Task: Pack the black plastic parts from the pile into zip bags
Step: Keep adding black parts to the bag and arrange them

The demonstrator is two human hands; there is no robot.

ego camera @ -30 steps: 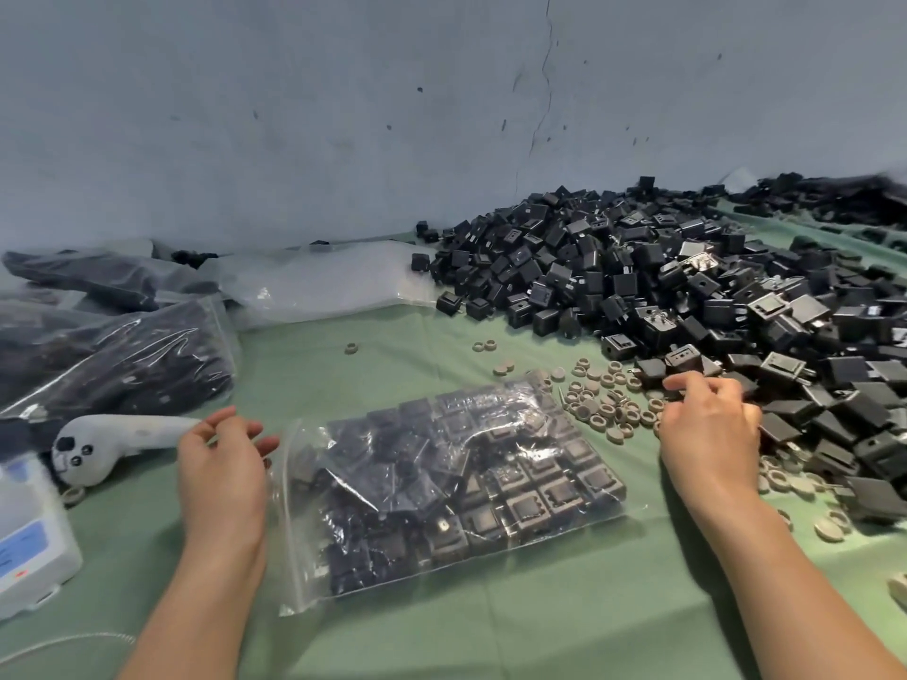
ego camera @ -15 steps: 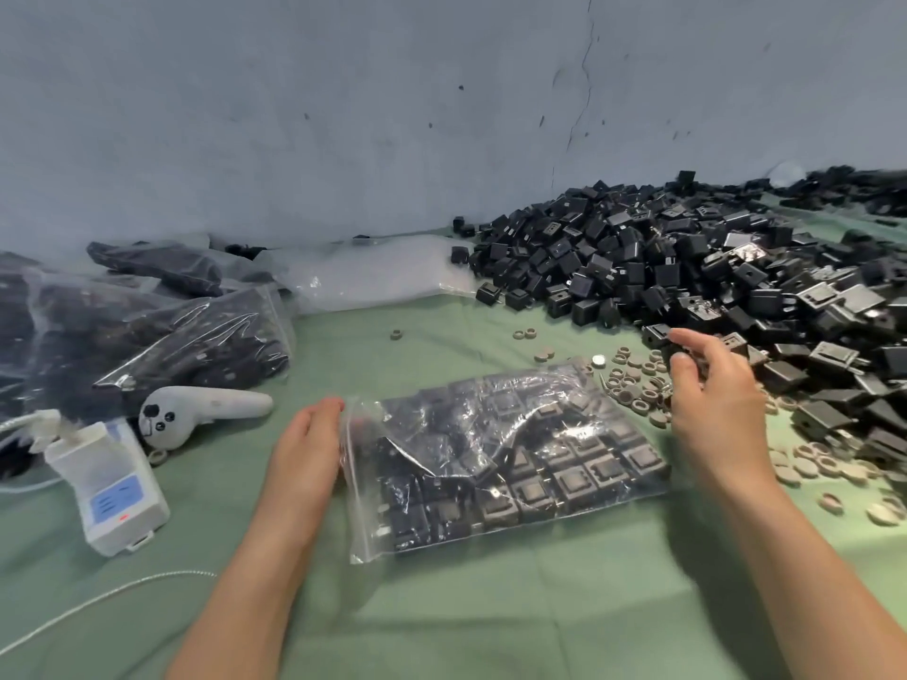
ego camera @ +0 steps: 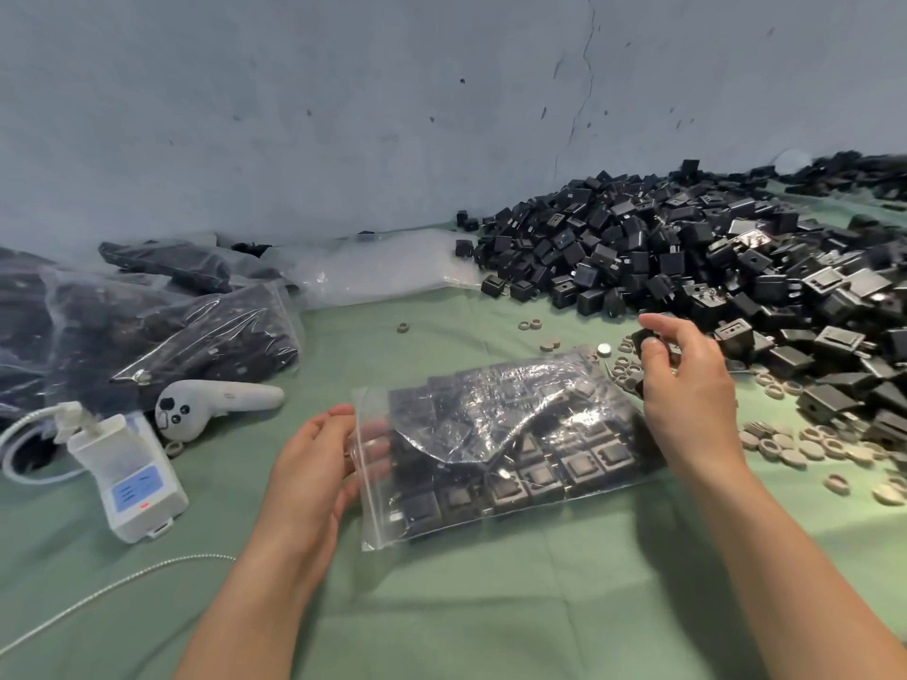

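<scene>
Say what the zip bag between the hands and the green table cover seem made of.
Zip bag: thin clear plastic film, glossy; it crinkles, glares, and parts show through. Table cover: probably matte green cloth, judging by soft creases; possibly a coated sheet.

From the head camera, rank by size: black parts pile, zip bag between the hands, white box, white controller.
1. black parts pile
2. zip bag
3. white box and white controller: look alike, not ranked.
</scene>
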